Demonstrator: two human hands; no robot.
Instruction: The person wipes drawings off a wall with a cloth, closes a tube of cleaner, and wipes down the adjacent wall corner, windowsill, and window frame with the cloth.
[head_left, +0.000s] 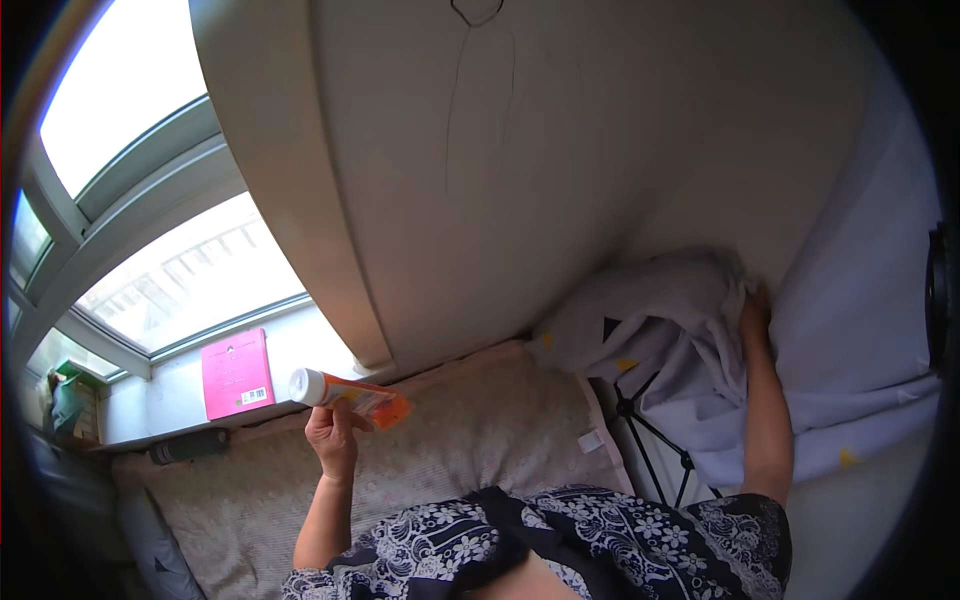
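An orange squeeze tube with a white cap (367, 400) is held in my left hand (335, 439), above the near part of the bed and just right of the windowsill. Its cap points left and its flat end points right. Far to the right, my right hand (756, 309) grips the edge of a bunched light grey cloth (667, 319) with dark and yellow triangles, up against the wall. The fingers are partly hidden by folds. Below the cloth stands a black metal-rod frame (652, 431), partly covered.
A pink booklet (236, 375) lies on the white windowsill (322, 345). A dark cylinder (187, 447) rests at the bed's edge below it. The quilted bed cover (480, 427) spreads before me. Pale fabric (855, 315) hangs at right. A green item (69, 397) stands far left.
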